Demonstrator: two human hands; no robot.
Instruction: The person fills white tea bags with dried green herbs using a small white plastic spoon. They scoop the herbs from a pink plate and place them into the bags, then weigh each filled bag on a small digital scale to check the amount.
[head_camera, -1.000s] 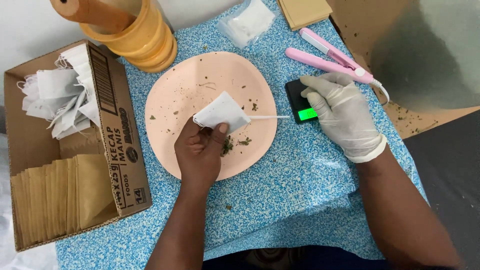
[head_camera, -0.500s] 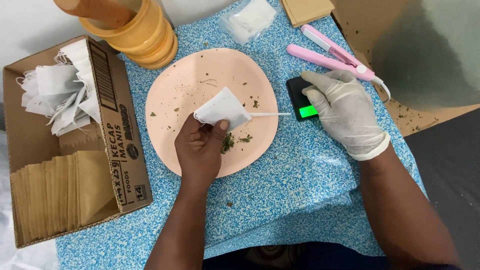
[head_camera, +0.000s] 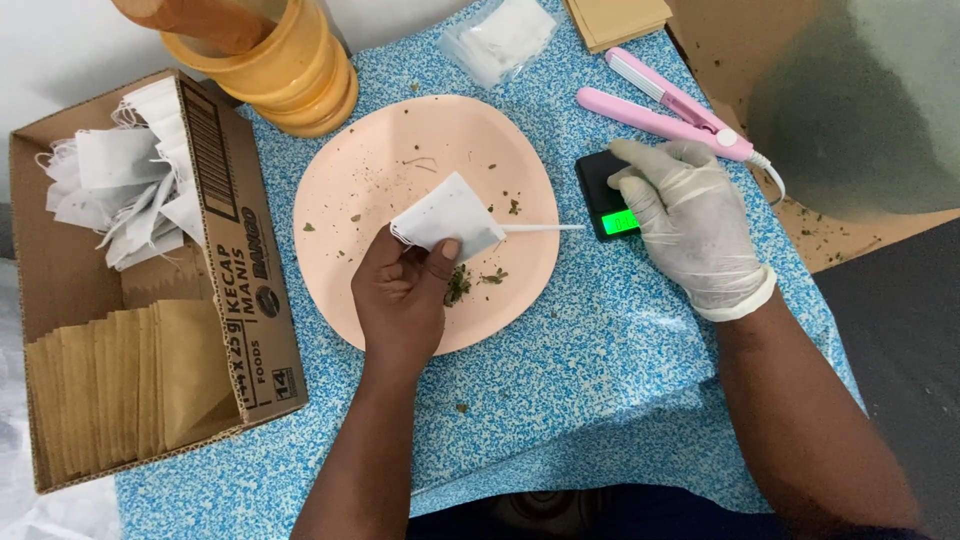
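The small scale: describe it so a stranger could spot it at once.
Start at the round peach plate on the blue speckled table. Just right of it, under the gloved right hand, lies the small scale. It is black, the only thing with a glowing green display.

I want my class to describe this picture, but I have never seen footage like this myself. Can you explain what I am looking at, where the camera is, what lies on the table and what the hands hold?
There is no machine here: a person works with two hands, and one camera worn on the head looks down at them. The bare left hand pinches a small white paper bag above a pink plate strewn with dried leaf crumbs. The right hand, in a white glove, rests on a small black scale with a lit green display. A thin white stick lies between plate and scale. Behind the scale lies a pink clamp-shaped tool. At the left a cardboard box holds more white bags and brown envelopes. A yellow mortar stands at the top, all on a blue speckled table cover.
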